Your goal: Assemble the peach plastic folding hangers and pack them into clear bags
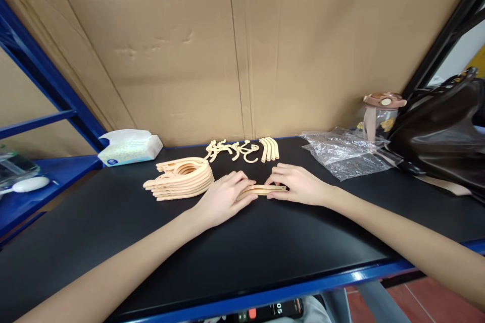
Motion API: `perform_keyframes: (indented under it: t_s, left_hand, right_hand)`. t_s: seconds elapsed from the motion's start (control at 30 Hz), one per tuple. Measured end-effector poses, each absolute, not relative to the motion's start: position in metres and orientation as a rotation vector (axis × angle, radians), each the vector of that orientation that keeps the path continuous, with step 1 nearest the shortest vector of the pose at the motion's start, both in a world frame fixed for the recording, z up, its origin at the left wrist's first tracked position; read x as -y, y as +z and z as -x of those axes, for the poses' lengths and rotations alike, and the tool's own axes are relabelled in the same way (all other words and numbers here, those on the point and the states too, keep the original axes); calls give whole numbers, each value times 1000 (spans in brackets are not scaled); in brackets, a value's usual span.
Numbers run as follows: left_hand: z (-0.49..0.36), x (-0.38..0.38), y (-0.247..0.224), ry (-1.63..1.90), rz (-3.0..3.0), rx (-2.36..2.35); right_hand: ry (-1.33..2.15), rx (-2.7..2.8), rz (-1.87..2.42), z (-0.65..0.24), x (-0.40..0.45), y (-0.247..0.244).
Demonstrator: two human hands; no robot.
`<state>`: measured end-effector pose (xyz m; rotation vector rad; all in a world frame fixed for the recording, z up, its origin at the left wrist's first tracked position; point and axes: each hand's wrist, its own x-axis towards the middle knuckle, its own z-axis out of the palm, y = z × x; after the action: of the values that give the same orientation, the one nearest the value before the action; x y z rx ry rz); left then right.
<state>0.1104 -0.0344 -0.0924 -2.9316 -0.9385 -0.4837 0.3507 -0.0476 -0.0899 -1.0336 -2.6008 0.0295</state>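
Both hands grip a curved beige plastic hanger arm [261, 190] low over the middle of the black tabletop. My left hand [226, 196] pinches its left end, and my right hand [294, 185] has closed on the right end. Fingers hide parts of both ends. Just left of my left hand lies a neat stack of beige folded hangers [182, 179]. Behind the hands are several loose beige hanger hooks [250, 151] in a scattered group. Beside them, several curved hanger arms [270, 149] lie in a row.
A tissue pack [131, 149] sits at the back left of the black table [265, 247]. Crumpled clear plastic [341, 154] lies at the right, before a drinking bottle [382, 113] and a dark bag [439, 128]. Cardboard [182, 60] walls the back. A phone [271, 310] shows below the front edge.
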Motion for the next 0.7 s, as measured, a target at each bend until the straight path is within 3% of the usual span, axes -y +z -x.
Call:
perform_keyframes:
  t_s: [0.27,0.7]
  left_hand:
    - [-118,29,-69,-281,2528,1057]
    - [-162,-35,-57,-101,2396,1302]
  right_hand:
    - [37,2605,1027,-348,48,-89]
    - [33,2599,1019,-347,50,-88]
